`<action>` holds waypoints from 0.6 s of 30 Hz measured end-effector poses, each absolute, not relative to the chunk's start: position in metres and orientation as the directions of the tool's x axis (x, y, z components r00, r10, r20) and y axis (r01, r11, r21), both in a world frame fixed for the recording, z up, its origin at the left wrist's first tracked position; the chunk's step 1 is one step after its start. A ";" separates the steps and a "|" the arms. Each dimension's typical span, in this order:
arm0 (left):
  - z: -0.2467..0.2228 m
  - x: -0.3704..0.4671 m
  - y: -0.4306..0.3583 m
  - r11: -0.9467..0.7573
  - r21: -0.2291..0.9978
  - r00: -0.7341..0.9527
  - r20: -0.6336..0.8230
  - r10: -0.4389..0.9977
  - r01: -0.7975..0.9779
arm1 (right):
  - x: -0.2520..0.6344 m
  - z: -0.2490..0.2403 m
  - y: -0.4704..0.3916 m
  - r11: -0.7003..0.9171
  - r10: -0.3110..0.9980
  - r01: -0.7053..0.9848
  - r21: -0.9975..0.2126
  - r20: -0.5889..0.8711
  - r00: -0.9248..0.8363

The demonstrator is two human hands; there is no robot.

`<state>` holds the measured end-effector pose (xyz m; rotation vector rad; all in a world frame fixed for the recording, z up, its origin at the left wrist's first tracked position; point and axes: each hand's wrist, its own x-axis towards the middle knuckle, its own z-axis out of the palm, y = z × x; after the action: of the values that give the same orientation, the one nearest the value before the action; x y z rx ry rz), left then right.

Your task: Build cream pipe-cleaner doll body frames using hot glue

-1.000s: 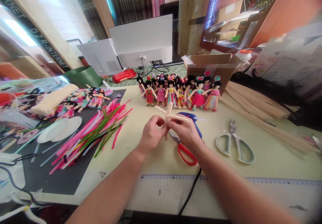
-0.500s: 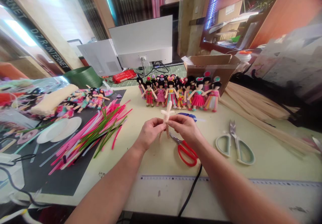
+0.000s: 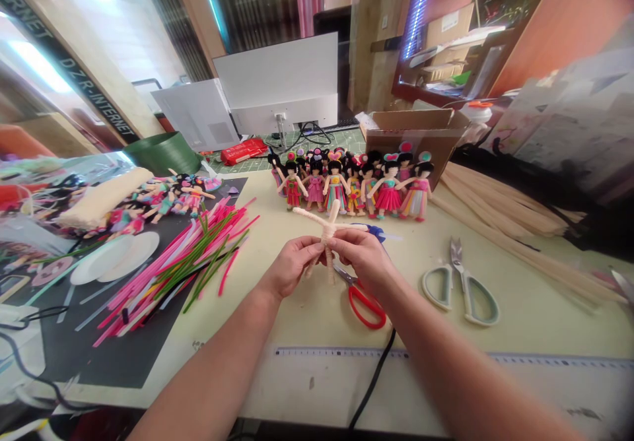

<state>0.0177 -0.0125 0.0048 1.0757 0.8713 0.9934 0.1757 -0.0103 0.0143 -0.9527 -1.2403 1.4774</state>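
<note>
In the head view, a cream pipe-cleaner doll body is held upright over the table between both hands. Its top prong leans up and right, a long arm stretches left, and two legs hang below the fingers. My left hand pinches its lower trunk from the left. From the other side, my right hand grips it between thumb and forefinger. Red-handled scissors lie under the right wrist, their tips close to the doll's legs. A blue tool lies partly hidden behind the right hand.
Finished dolls stand in rows ahead, before a cardboard box. Coloured pipe cleaners are heaped left, near white plates. Grey-handled scissors and beige pipe cleaners lie right. A ruler and black cable are nearer.
The doll body has turned in the fingers: its left arm now shows long and reaches further left, and its top prong tilts more to the right. Both hands keep their pinch.
</note>
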 end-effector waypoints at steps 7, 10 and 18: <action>0.002 0.017 -0.011 0.164 0.967 0.243 -0.114 0.963 -0.198 | 0.173 0.011 -0.009 -0.112 0.982 -0.179 -0.977 -0.081 -0.168; 0.001 0.017 -0.010 0.154 0.968 0.209 -0.112 0.971 -0.199 | 0.173 0.011 -0.009 -0.115 0.979 -0.158 -0.981 -0.085 -0.184; 0.000 0.017 -0.009 0.241 0.910 0.270 -0.152 0.951 -0.337 | 0.177 0.012 -0.008 -0.092 0.959 -0.185 -0.978 -0.037 -0.282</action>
<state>0.0171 -0.0085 0.0001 0.8974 0.8568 1.0460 0.1766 -0.0077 0.0120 -0.9604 -1.2251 1.5494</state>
